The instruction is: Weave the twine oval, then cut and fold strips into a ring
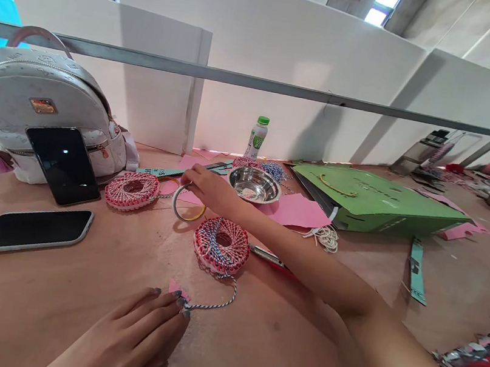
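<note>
My right hand (210, 189) reaches far forward and its fingers close round a tape roll (186, 206) standing on edge on the pink table. My left hand (137, 333) lies near the front edge, fingertips pinching a small pink paper scrap (177, 289) and the end of a blue-and-white twisted cord (215, 302). That cord runs up to a round woven disc in red, white and blue (221, 245) lying between my hands. A second woven disc, red and white (131, 190), lies to the left of the tape roll.
A steel bowl (254, 183), pink paper sheets (297, 211), a green paper bag (371, 200) and a small bottle (257, 137) stand behind. A white backpack (32, 96) props one phone (62, 163); another phone (30, 229) lies flat at left. White partition boards close off the back.
</note>
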{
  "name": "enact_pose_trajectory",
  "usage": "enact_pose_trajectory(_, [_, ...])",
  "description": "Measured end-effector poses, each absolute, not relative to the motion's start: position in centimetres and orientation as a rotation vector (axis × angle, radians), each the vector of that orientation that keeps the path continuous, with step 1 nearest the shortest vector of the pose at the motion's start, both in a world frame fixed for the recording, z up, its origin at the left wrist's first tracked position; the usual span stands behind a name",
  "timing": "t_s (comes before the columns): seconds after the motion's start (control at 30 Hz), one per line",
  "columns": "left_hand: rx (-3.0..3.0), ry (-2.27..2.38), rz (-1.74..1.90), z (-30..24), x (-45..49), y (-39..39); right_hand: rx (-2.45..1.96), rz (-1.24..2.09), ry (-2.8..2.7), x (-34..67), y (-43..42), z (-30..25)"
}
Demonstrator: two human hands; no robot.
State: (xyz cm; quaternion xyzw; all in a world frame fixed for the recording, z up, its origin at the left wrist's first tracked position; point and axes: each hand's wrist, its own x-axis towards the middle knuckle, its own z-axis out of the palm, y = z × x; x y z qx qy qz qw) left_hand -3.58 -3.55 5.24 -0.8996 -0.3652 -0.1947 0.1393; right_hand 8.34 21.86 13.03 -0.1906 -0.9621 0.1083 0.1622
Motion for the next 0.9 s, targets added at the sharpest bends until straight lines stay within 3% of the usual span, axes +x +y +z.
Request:
enact_pose_trajectory(0.1, [-2.657, -1.134, -0.661, 6.0, -3.3, -3.5, -0.465, 0.559, -2.645, 9.9, 19.8, 14.7])
enact_pose_trajectory(0.27, [-2.742, -1.343, -0.966, 6.7, -2.9, -3.3, -0.464, 1.705, -2.171, 13.7, 14.9, 13.0])
enact_pose_trajectory(0.37, [-2.766, -1.351, -0.976, 6.5, -3.0, -3.3, -0.622, 1.947, -1.974, 16.4, 11.9, 11.2])
enact_pose_trajectory(0.5, [-2.707, -1.406, -0.998, 6.0, -3.2, -3.8, -0.758, 2.014, -1.885, 19.3, 8.8, 11.0])
enact_pose_trajectory(0.7, [-2.603, -1.305, -0.979, 4.6, -3.7, -4.1, -0.911, 1.541, -2.159, 20.6, 6.6, 13.3])
enact_pose_trajectory(0.9, [-2.657, -1.256, -0.973, 5.1, -3.2, -3.6, -0.778, 1.458, -2.255, 20.4, 6.1, 12.3])
